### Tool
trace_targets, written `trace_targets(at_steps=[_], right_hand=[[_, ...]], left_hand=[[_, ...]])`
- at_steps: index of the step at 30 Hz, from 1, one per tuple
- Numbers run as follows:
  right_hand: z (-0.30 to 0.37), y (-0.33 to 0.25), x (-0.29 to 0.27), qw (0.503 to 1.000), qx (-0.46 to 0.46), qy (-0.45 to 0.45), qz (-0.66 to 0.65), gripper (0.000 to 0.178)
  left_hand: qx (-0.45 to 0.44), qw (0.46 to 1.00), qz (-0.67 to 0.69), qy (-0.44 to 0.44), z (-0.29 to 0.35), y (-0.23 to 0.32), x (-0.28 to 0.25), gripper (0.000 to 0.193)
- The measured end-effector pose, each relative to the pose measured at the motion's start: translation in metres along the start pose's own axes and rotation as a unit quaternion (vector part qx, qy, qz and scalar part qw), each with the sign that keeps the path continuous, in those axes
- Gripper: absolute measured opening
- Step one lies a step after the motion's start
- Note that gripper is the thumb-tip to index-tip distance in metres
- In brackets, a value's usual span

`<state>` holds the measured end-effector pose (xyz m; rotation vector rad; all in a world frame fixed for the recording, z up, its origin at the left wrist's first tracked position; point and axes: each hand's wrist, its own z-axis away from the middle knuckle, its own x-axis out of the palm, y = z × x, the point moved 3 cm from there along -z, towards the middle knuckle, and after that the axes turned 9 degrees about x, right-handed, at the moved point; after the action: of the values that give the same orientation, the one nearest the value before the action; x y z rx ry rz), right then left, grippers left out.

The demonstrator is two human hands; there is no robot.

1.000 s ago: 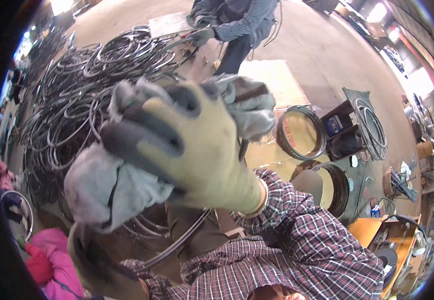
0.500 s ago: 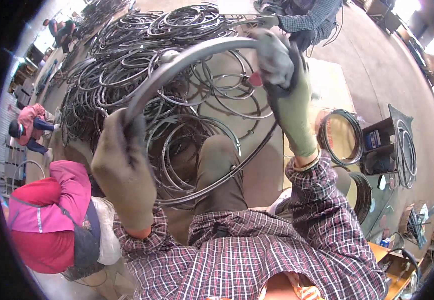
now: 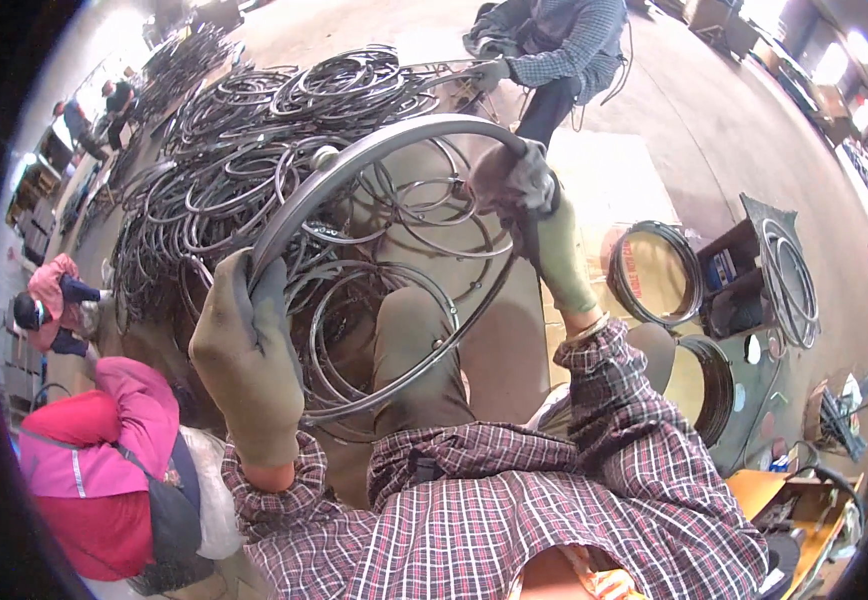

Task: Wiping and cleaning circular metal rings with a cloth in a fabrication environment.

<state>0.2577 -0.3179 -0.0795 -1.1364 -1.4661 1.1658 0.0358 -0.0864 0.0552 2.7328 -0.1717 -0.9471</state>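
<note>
Rim held up in front of the chest, both gloved hands on it. Large metal hoop, tilted, its upper arc toward the pile, its lower arc running past the knee.

Left hand: olive glove, fingers clenched round the rim's left side, thumb over the top.

Right hand: same kind of glove, fingers closed on a grey rag and pressing it against the rim's upper right arc. Whether the fingers also wrap the rim itself, cannot tell.

Pile of rims on the floor beyond, tangled, dark, spreading left and away. A few loose hoops lie just under the held rim.

Person in pink close at lower left. Another person in a checked shirt sits at the far side of the pile. Stacked rims and a stand to the right, well apart from the hands.
</note>
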Motion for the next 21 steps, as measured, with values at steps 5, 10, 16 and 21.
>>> trace_targets(at_steps=[5, 10, 16, 21], right_hand=[[0.045, -0.138, 0.062, 0.851, -0.418, 0.051, 0.312, 0.057], [0.038, -0.129, 0.072, 0.819, -0.441, 0.040, 0.364, 0.052], [-0.001, 0.048, 0.005, 0.990, -0.057, -0.044, -0.125, 0.033], [0.015, 0.077, 0.022, 0.992, 0.013, 0.041, -0.117, 0.030]], left_hand=[[0.015, 0.999, -0.006, -0.036, -0.004, 0.016, -0.008, 0.025], [0.014, 0.998, 0.060, -0.016, 0.005, 0.020, 0.001, 0.021], [-0.099, 0.994, 0.039, 0.018, 0.020, -0.006, -0.016, 0.020], [-0.100, 0.992, 0.058, 0.050, 0.032, -0.028, -0.017, 0.028]])
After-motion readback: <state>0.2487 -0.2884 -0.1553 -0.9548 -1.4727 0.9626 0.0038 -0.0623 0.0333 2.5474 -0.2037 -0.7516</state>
